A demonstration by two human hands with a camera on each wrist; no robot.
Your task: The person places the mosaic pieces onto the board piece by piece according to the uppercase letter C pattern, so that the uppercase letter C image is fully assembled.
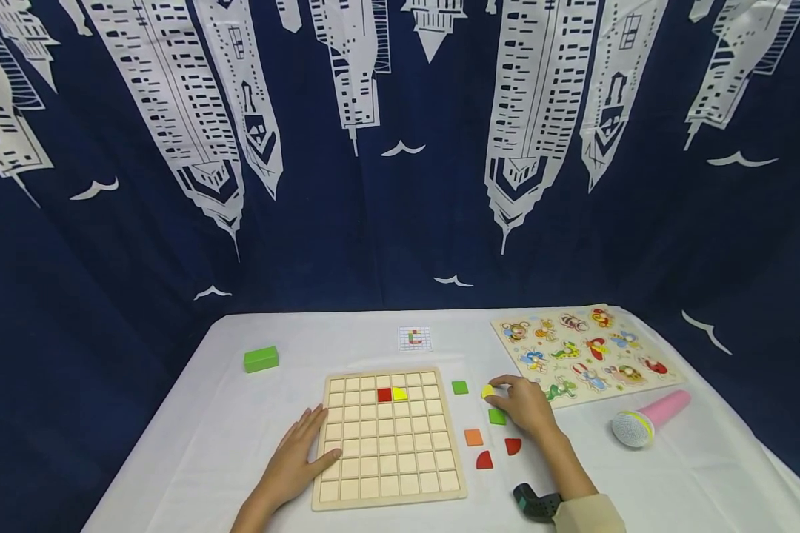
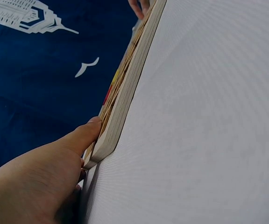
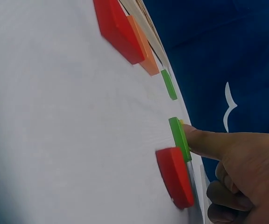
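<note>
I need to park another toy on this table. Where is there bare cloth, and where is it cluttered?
Bare cloth lies between the green block and the grid board, and in front of the pink microphone. It is crowded around the right hand, among the loose tiles.

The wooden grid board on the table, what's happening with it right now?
A person sits at a white table with the wooden grid board in front of them. Their left hand rests flat against the board's left edge. Their right hand is beside the board among loose coloured pieces, fingertips on a small yellow piece. A red tile and a yellow tile already sit side by side in the grid; the other cells are bare.
</note>
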